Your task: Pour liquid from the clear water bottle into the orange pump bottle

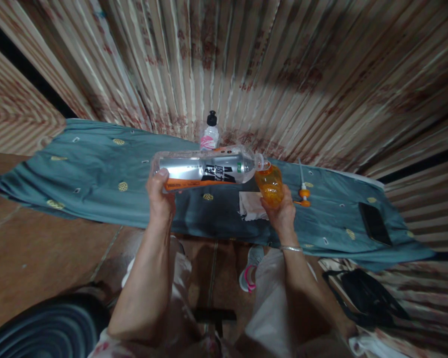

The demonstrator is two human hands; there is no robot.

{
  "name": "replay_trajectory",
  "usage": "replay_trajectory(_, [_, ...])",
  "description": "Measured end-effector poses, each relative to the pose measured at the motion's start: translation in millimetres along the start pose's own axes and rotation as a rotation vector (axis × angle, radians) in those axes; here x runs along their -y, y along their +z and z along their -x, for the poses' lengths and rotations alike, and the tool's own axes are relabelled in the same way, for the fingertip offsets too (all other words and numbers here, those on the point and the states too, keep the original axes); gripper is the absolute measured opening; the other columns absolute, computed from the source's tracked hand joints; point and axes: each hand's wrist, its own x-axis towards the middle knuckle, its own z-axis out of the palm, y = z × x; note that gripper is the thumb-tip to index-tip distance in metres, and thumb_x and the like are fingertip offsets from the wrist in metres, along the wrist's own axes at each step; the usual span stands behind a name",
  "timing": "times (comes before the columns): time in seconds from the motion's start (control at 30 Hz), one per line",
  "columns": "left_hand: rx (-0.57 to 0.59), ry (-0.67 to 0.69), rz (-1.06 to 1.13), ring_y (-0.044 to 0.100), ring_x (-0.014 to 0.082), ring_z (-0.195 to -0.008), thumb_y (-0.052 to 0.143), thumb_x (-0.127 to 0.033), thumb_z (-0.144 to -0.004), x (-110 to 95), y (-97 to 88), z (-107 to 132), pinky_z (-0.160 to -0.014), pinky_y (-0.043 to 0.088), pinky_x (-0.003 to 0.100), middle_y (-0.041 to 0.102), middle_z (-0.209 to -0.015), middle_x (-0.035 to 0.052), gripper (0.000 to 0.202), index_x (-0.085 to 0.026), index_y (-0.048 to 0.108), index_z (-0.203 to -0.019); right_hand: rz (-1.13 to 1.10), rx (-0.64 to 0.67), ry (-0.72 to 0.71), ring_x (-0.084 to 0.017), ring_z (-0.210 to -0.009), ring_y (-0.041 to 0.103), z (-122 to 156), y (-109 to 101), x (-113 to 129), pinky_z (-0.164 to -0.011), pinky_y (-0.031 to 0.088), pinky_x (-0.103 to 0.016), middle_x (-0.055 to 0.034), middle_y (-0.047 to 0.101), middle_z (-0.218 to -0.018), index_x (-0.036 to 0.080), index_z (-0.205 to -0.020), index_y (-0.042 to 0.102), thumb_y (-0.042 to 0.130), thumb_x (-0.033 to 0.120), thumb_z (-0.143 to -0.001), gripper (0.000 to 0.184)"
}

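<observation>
My left hand point(160, 195) grips the base of a large clear plastic bottle point(205, 168) with a silver and orange label. The bottle is held sideways above a table covered by a teal cloth point(97, 174). Its mouth meets the open top of a small orange bottle point(270, 185), which my right hand point(283, 211) holds tilted. An orange pump top point(303, 191) with a white tube lies on the cloth just right of that hand.
A small bottle with a black cap point(210, 132) stands at the back against the striped curtain. A white cloth point(251, 205) lies under the bottles. A black phone point(374, 223) rests at the right end. A black bag point(362, 293) sits on the floor.
</observation>
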Motion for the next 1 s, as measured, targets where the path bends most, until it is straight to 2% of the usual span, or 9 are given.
replay_trajectory(0.2, [0.019, 0.011, -0.054, 0.068, 0.0239, -0.078, 0.069, -0.054, -0.075, 1.3, -1.6, 0.0, -0.067, 0.059, 0.036, 0.066, -0.083, 0.0038, 0.050, -0.023, 0.069, -0.115, 0.011, -0.001, 0.010, -0.033, -0.117, 0.065, 0.5, -1.0, 2.6, -0.101, 0.050, -0.051, -0.0120, 0.068, -0.127, 0.024, -0.137, 0.052, 0.071, 0.055, -0.073, 0.073])
replay_trajectory(0.37, [0.012, 0.008, -0.048, 0.066, 0.0217, -0.071, 0.071, -0.054, -0.073, 1.1, -1.3, -0.4, -0.059, 0.057, 0.032, 0.068, -0.087, 0.0046, 0.051, -0.024, 0.067, -0.114, 0.014, 0.002, 0.004, -0.033, -0.117, 0.066, 1.2, -1.8, 3.8, -0.101, 0.050, -0.052, -0.0116, 0.068, -0.128, 0.025, -0.137, 0.052, 0.070, 0.056, -0.074, 0.072])
replay_trajectory(0.53, [0.022, 0.023, -0.066, 0.068, 0.0242, -0.078, 0.070, -0.059, -0.075, 3.0, -3.0, -1.4, -0.063, 0.057, 0.033, 0.067, -0.088, 0.0053, 0.054, -0.023, 0.066, -0.116, 0.008, 0.009, 0.003, -0.032, -0.112, 0.068, 1.0, -2.8, 5.9, -0.097, 0.052, -0.048, -0.0106, 0.070, -0.122, 0.024, -0.134, 0.054, 0.071, 0.052, -0.074, 0.068])
replay_trajectory(0.7, [0.002, 0.005, -0.035, 0.061, 0.0181, -0.064, 0.071, -0.052, -0.074, 1.2, -1.5, 0.0, -0.065, 0.058, 0.035, 0.063, -0.080, 0.0021, 0.049, -0.024, 0.068, -0.114, 0.015, -0.007, 0.006, -0.031, -0.113, 0.067, 0.6, -1.4, 1.8, -0.100, 0.051, -0.051, -0.0110, 0.069, -0.126, 0.025, -0.138, 0.052, 0.072, 0.050, -0.073, 0.073])
replay_trajectory(1.0, [0.013, -0.002, -0.072, 0.056, 0.0170, -0.061, 0.069, -0.055, -0.073, -0.3, -1.3, -0.3, -0.058, 0.054, 0.030, 0.062, -0.080, 0.0024, 0.051, -0.025, 0.067, -0.113, 0.012, 0.012, 0.013, -0.033, -0.116, 0.066, 1.0, -1.6, 0.9, -0.101, 0.050, -0.053, -0.0125, 0.068, -0.128, 0.024, -0.139, 0.051, 0.072, 0.051, -0.073, 0.075])
